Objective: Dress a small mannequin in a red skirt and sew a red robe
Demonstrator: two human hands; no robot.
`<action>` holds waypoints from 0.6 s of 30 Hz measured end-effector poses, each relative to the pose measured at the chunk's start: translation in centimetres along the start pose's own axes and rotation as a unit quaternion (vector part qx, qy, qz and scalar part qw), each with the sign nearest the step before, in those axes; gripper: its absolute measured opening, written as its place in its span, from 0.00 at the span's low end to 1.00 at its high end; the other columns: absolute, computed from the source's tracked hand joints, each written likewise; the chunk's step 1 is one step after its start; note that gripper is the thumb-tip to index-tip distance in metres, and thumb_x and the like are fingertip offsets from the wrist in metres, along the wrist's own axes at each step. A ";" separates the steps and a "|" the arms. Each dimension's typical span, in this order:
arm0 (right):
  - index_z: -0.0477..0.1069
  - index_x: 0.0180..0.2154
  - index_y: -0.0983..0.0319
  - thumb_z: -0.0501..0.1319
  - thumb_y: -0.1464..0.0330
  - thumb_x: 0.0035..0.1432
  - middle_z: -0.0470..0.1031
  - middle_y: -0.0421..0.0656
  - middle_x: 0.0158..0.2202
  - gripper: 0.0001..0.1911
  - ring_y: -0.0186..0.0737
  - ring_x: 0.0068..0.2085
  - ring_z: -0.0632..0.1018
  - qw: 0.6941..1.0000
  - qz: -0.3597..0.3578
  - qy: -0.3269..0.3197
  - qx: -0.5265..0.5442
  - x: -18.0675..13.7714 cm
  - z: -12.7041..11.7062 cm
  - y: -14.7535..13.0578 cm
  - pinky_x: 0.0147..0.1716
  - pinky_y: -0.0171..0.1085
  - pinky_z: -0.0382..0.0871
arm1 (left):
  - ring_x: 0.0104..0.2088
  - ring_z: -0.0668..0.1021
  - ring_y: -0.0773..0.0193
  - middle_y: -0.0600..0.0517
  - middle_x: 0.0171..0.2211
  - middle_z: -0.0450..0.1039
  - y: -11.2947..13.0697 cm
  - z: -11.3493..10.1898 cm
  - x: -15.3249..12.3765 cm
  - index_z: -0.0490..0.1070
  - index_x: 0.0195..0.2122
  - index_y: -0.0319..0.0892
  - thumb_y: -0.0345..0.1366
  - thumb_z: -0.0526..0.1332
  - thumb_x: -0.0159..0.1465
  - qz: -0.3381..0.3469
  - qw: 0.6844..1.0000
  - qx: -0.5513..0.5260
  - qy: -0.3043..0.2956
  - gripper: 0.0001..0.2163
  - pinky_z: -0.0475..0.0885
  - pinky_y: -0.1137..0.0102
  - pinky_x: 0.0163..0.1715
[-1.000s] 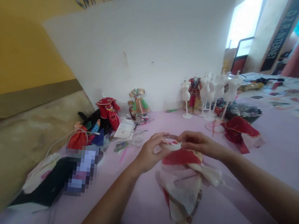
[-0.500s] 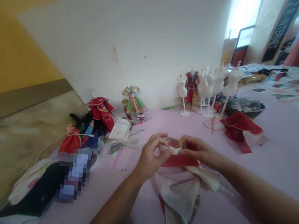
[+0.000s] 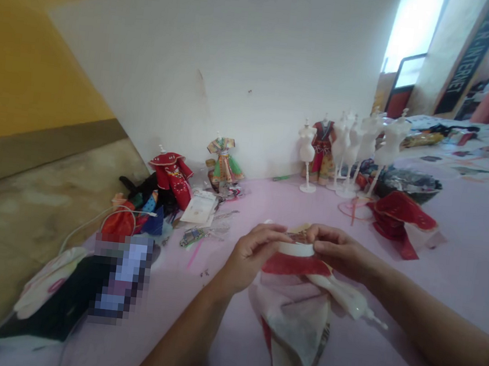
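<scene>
A roll of white tape is held up between my two hands, its curved white edge toward me. My left hand closes on its left side, the fingers laid over the top. On the right side, my right hand pinches the edge between thumb and fingertips. Just below lies a small garment with a red band and a pale, whitish cloth part spread toward me. A white mini dress form lies on its side, partly under the fabric.
White dress forms stand at the back right, near a dark red garment piece. Dressed forms in red and green stand left of centre. A paper card, cloth scraps and a blurred-out object lie left.
The view has shifted slightly, so the scene sits further right. More of the tape roll's white edge shows between my hands, and my left fingers lie straighter over it.
</scene>
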State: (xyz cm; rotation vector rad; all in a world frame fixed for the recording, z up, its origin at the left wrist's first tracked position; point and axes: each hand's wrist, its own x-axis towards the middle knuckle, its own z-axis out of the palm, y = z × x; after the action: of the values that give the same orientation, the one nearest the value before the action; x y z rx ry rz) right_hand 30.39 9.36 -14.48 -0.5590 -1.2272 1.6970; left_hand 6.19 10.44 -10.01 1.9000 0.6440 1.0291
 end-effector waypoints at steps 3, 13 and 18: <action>0.72 0.37 0.59 0.69 0.64 0.56 0.74 0.44 0.42 0.09 0.42 0.42 0.77 0.998 0.013 -0.009 0.057 -0.2 -0.1 0.1 0.41 0.40 0.71 | 0.57 0.74 0.58 0.46 0.52 0.75 0.0 -0.1 0.0 0.79 0.45 0.45 0.37 0.58 0.70 0.004 1.000 -0.020 -0.004 0.10 0.63 0.62 0.61; 0.70 0.32 0.58 0.71 0.60 0.52 0.73 0.43 0.40 0.14 0.39 0.36 0.74 0.994 0.039 0.039 0.094 -0.5 0.5 -0.2 0.37 0.38 0.74 | 0.59 0.72 0.57 0.47 0.56 0.74 -0.3 0.5 -0.2 0.80 0.45 0.47 0.40 0.63 0.67 -0.037 0.991 -0.123 0.038 0.09 0.65 0.63 0.59; 0.71 0.35 0.57 0.72 0.58 0.50 0.72 0.42 0.39 0.15 0.37 0.36 0.75 0.990 0.063 0.045 0.122 -0.9 0.2 0.1 0.39 0.36 0.75 | 0.56 0.75 0.55 0.49 0.53 0.77 -1.0 1.3 -0.5 0.81 0.43 0.49 0.42 0.67 0.63 -0.084 0.962 -0.260 0.015 0.09 0.64 0.58 0.61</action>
State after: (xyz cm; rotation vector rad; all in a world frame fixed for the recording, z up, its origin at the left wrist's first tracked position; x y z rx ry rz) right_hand 30.61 8.49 -14.67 -0.5663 -0.9204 1.8756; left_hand 7.04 9.99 -11.41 1.3503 0.4814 1.0009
